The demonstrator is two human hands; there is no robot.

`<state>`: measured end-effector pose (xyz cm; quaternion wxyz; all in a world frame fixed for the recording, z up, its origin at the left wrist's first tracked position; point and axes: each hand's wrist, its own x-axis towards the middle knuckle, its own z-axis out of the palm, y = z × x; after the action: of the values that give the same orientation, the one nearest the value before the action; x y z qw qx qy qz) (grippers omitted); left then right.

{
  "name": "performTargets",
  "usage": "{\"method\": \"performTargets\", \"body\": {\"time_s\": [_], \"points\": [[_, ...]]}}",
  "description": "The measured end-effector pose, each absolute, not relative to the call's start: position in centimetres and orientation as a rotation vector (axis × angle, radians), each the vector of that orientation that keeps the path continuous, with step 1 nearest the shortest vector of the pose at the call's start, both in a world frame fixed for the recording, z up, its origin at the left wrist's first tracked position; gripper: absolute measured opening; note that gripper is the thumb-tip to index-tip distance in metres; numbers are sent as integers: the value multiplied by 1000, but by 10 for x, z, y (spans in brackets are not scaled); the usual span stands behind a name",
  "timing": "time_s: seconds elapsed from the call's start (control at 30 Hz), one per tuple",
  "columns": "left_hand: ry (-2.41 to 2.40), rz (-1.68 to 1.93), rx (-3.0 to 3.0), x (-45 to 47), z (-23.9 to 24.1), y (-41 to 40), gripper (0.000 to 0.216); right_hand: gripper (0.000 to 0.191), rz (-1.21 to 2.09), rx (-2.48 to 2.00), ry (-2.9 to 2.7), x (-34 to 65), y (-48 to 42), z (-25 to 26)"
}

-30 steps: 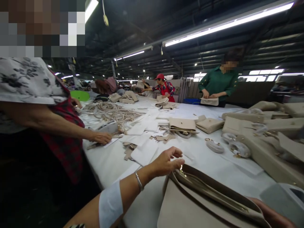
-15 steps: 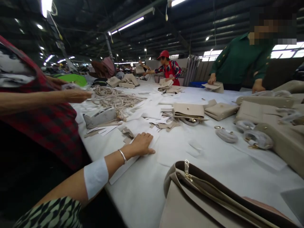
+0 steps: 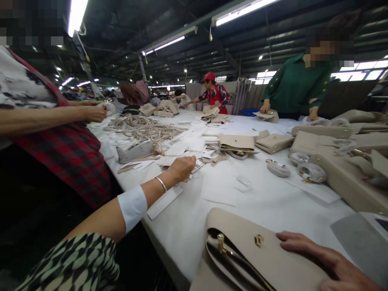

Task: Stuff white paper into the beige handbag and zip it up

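Note:
A beige handbag (image 3: 242, 226) lies at the front of the table, its flap down over a gold-zipped opening and a gold clasp (image 3: 258, 241) on the flap. My right hand (image 3: 330, 258) grips the bag at its right part, fingertips on the flap. Farther forward, my left hand (image 3: 183, 167), with a silver bangle at the wrist, is closed above paper and beige scraps (image 3: 197, 166). What it holds, if anything, is hidden by the fingers. Below that wrist lies a white card strip (image 3: 165, 202).
Beige bags (image 3: 333, 173) and wrapped straps (image 3: 312, 171) crowd the right side. Tangled straps (image 3: 142, 127) and a grey dispenser-like object (image 3: 135, 150) lie left. A co-worker in a checked apron (image 3: 63, 161) stands close left; others stand across the table. A grey-white device (image 3: 360, 234) sits right.
My left hand has lifted off the white strip and gone from spread to closed. My right hand has come into view on the handbag, whose flap now lies down. The view has shifted slightly.

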<state>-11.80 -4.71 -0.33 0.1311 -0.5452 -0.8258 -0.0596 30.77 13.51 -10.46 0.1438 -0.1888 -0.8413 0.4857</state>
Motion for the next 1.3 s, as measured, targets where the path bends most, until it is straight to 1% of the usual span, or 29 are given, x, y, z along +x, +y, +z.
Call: {"method": "performTargets", "body": {"time_s": [0.03,0.07,0.1,0.2,0.27,0.33,0.37,0.43,0.5,0.57,0.63,0.67,0.7,0.73,0.83,0.87,0.93,1.0,1.07,1.13,1.23,1.3], "points": [[-2356,-312,-1540,-111,6,-51,33,57,1460,-532,-2435,301,128,-97],[-2309,-544,-1513,-103,15,-55,34,56,1506,-543,-2423,295,122,-91],[-2256,-861,-1505,-92,23,-58,34,54,1529,-587,-2389,290,117,-87],[-2000,-2059,-1502,-54,36,-60,34,48,1570,-797,-2225,285,109,-79],[-1879,-2617,-1457,-25,40,-55,40,46,1507,-892,-2039,285,106,-75],[-1848,-2893,-1407,1,43,-46,42,44,1407,-856,-1803,287,103,-70],[-1860,-2950,-1421,14,44,-40,42,43,1392,-798,-1695,288,101,-67],[-1896,-2988,-1523,39,46,-26,41,42,1467,-637,-1540,288,94,-60],[-1945,-2979,-1670,62,45,-11,40,48,1610,-448,-1460,287,87,-54],[-2045,-2890,-1822,84,41,2,38,56,1713,-278,-1418,285,80,-50],[-2204,-2590,-1988,102,36,11,35,52,1750,-206,-1342,285,77,-48],[-2237,-2348,-2058,109,34,13,38,47,1748,-204,-1299,285,76,-47],[-2196,-2059,-2119,115,34,14,44,42,1742,-217,-1262,287,77,-46],[-2084,-1745,-2171,119,35,14,55,39,1736,-231,-1241,289,78,-44],[-1607,-863,-2258,126,43,10,102,36,1762,-219,-1270,297,78,-40],[-1515,-629,-2275,127,46,9,115,36,1775,-202,-1290,299,77,-38],[-1479,-302,-2281,128,51,7,128,34,1782,-172,-1334,302,73,-34],[-1528,-144,-2275,128,53,6,130,34,1779,-152,-1384,304,70,-33],[-1567,-101,-2296,130,54,4,127,34,1754,-165,-1423,303,68,-34],[-1591,-114,-2352,136,52,0,120,32,1649,-232,-1420,302,67,-36],[-1699,-219,-2450,148,44,-8,101,35,1406,-342,-1366,300,60,-37],[-1820,-394,-2505,154,37,-12,86,35,1293,-346,-1342,299,54,-35]]}}
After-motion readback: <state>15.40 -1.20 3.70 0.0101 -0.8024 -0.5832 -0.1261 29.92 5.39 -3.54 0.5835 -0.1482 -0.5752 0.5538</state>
